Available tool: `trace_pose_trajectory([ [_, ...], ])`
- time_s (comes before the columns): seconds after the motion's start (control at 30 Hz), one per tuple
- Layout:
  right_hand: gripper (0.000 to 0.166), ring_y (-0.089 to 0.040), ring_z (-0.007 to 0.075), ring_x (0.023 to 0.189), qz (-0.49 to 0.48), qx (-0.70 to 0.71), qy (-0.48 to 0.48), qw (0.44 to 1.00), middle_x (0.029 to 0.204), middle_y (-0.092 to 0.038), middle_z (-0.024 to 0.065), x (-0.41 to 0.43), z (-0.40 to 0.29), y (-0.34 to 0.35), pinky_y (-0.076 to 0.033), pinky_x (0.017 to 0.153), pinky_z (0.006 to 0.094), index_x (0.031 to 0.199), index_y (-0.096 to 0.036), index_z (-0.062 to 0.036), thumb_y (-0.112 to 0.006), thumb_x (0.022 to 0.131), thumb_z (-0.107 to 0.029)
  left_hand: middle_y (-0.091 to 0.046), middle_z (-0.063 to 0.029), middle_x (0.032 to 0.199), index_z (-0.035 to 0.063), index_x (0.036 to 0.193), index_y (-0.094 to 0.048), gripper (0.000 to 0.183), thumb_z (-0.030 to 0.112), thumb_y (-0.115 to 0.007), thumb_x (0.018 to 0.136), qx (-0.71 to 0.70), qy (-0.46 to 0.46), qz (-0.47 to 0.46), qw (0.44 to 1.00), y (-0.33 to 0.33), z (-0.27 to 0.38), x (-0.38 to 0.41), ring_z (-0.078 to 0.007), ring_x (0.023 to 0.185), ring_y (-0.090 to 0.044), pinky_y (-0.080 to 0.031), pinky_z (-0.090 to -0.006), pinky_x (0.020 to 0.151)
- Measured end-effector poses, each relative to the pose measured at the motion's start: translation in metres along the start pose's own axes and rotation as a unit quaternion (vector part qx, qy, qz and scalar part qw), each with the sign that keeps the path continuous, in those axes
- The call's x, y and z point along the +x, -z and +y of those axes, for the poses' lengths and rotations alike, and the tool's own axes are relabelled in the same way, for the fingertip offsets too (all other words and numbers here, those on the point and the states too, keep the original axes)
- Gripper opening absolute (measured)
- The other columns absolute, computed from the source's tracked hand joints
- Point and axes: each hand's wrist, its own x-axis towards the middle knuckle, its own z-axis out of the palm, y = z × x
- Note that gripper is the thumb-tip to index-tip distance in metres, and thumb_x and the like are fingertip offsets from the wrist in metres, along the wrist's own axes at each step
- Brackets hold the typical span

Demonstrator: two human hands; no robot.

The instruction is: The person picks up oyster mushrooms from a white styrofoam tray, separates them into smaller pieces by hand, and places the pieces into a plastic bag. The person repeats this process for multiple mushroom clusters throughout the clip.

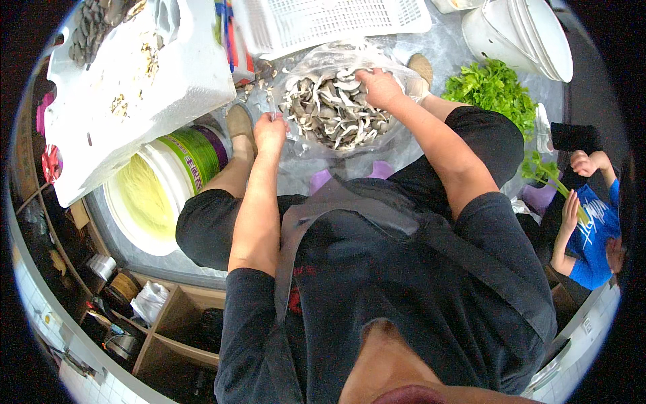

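A clear plastic bag full of grey oyster mushrooms lies spread on the floor between my feet. Its left edge is pinched in my left hand. At the bag's far right side, my right hand reaches in, fingertips on pale mushrooms near the top of the pile. Whether those fingers grip one is hidden by the hand itself. Just beyond the bag sits a white perforated plastic basket.
On the left a white foam box, bearing dark mushrooms and scraps, stands by a tipped white bucket. To the right are leafy green celery, a white pail and a seated person in a blue shirt holding a green stalk.
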Motion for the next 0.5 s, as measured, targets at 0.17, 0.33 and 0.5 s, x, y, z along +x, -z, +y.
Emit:
trace_pose_trajectory([
  [0.17, 0.027, -0.056, 0.0300, 0.098, -0.177, -0.034, 0.191, 0.965, 0.100, -0.058, 0.0123, 0.003, 0.019, 0.026, -0.047, 0.079, 0.0403, 0.093, -0.066, -0.0200, -0.058, 0.068, -0.015, -0.063, -0.0109, 0.071, -0.0024, 0.101, -0.057, 0.028, 0.017, -0.056, 0.080, -0.009, 0.004, 0.001, 1.000, 0.004, 0.008, -0.006, -0.0189, 0.061, -0.061, -0.046, -0.0309, 0.057],
  [0.33, 0.024, -0.061, 0.0325, 0.084, -0.105, -0.046, 0.218, 0.969, 0.088, -0.062, 0.0153, 0.007, 0.007, 0.043, -0.049, 0.072, 0.0410, 0.090, -0.067, -0.0144, -0.055, 0.070, -0.008, -0.060, -0.0239, 0.101, -0.0039, 0.110, -0.052, 0.049, 0.023, -0.062, 0.070, 0.152, -0.041, -0.010, 0.987, 0.008, 0.016, -0.008, -0.0333, 0.100, -0.057, -0.044, -0.0372, 0.086],
  [0.5, 0.030, -0.060, 0.0338, 0.090, -0.186, -0.123, 0.139, 0.965, 0.093, -0.062, 0.0186, -0.003, -0.043, 0.100, -0.047, 0.078, 0.0427, 0.101, -0.062, -0.0097, -0.052, 0.073, -0.011, -0.057, -0.0226, 0.107, -0.0014, 0.112, -0.052, 0.058, 0.034, -0.066, 0.068, 0.384, -0.140, -0.083, 0.909, 0.039, 0.108, -0.083, -0.0357, 0.098, -0.057, -0.045, -0.0422, 0.086],
])
